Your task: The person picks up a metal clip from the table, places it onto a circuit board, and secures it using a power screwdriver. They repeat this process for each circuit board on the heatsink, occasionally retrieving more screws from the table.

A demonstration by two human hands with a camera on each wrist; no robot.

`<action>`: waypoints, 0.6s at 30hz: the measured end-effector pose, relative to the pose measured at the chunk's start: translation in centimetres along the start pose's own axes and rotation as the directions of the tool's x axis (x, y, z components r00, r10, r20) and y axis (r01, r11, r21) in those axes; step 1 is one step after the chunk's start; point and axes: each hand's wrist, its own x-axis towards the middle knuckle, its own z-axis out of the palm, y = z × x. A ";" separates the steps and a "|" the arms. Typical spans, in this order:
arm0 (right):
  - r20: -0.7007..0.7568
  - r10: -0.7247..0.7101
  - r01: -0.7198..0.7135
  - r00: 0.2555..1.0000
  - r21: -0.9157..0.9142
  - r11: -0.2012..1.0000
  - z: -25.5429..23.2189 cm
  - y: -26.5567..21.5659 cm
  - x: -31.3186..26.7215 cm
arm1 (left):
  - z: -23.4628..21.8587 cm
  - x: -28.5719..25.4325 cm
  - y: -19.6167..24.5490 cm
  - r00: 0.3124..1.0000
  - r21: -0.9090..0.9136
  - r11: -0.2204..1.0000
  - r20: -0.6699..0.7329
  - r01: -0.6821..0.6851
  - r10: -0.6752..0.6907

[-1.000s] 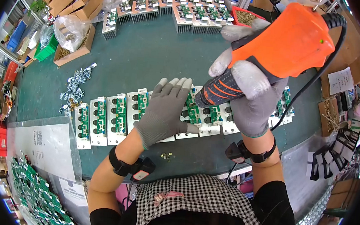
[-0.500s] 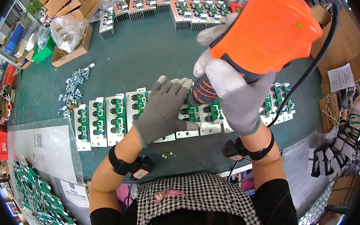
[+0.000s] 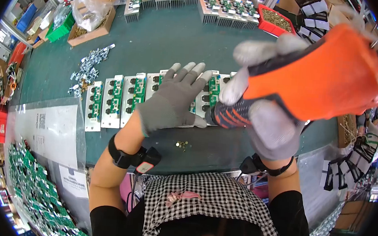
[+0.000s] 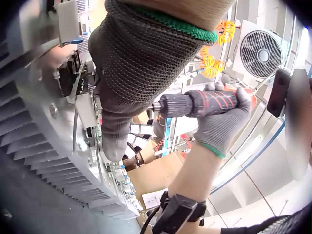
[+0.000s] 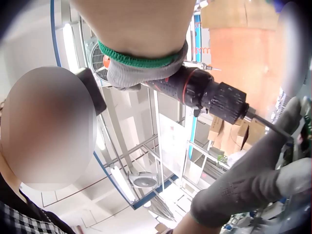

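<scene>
My gloved left hand (image 3: pixel 172 101) lies flat over a row of metal plates carrying green circuit boards (image 3: pixel 114 96), fingers straight and thumb out to the right. In the left wrist view, finned heat sinks (image 4: pixel 34 126) show under these boards. My gloved right hand (image 3: pixel 274 129) grips an orange and black electric screwdriver (image 3: pixel 316 79), its nose low beside the left thumb. The right wrist view shows the long driver bit (image 5: pixel 268 124) pointing at the boards beside the left hand (image 5: pixel 243 180). The right hand and tool hide several boards.
Small loose screws (image 3: pixel 181 144) lie in front of the row. Metal clips (image 3: pixel 86 68) are heaped at left, near a cardboard box (image 3: pixel 89 34). Finished-looking heat sink assemblies (image 3: pixel 228 10) and a red bin of screws (image 3: pixel 274 20) stand at the back. More circuit boards (image 3: pixel 41 190) are at lower left.
The screwdriver's nose has shifted toward the person, down beside the left thumb. My left hand keeps its place on the boards. The head view has tilted, so the row sits higher in the picture.
</scene>
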 end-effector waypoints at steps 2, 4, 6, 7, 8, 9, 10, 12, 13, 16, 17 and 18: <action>-0.030 0.112 -0.106 0.993 0.165 0.981 1.6 0.0 -2.0 | -1.6 -1.7 -0.3 0.997 -0.041 0.998 0.059 0.047 -0.044; -0.011 0.168 -0.163 0.986 0.180 0.970 2.6 0.5 -3.4 | -2.5 -3.5 -0.2 0.992 -0.095 0.993 -0.096 0.072 -0.081; 0.062 0.122 -0.123 0.991 0.012 0.992 2.9 1.8 -4.4 | -3.3 -4.8 0.0 0.979 -0.209 0.967 -0.110 0.147 -0.172; 0.091 0.117 -0.113 0.989 -0.041 0.993 3.0 2.3 -4.8 | -3.9 -5.4 0.6 0.968 -0.280 0.945 -0.133 0.170 -0.213; 0.120 0.111 -0.100 0.986 -0.094 0.991 3.1 2.7 -5.2 | -4.4 -6.1 1.0 0.961 -0.362 0.895 0.007 0.261 -0.278; 0.132 0.137 -0.125 0.982 -0.092 0.988 3.2 3.1 -5.7 | -4.6 -7.0 1.4 0.934 -0.426 0.831 0.153 0.358 -0.323; 0.148 0.162 -0.150 0.976 -0.092 0.984 3.2 3.3 -6.0 | -4.7 -7.7 1.8 0.888 -0.472 0.754 0.297 0.456 -0.352; 0.136 0.157 -0.147 0.978 -0.076 0.986 3.2 3.4 -6.1 | -2.4 -10.1 3.1 0.921 -0.428 0.831 0.312 0.357 -0.235; 0.106 0.126 -0.120 0.986 -0.058 0.991 3.2 3.5 -6.0 | -0.9 -11.1 3.5 0.931 -0.405 0.863 0.321 0.302 -0.175; 0.020 0.144 -0.145 0.989 0.071 0.987 3.0 2.2 -5.1 | 2.8 -11.2 5.4 0.928 -0.383 0.846 0.172 0.372 -0.331; 0.001 0.142 -0.142 0.990 0.094 0.985 2.7 1.6 -4.7 | 3.8 -10.8 5.5 0.928 -0.361 0.855 0.150 0.372 -0.341; -0.027 0.149 -0.145 0.989 0.107 0.984 2.2 1.2 -4.7 | 4.5 -10.3 5.7 0.933 -0.349 0.866 0.151 0.359 -0.326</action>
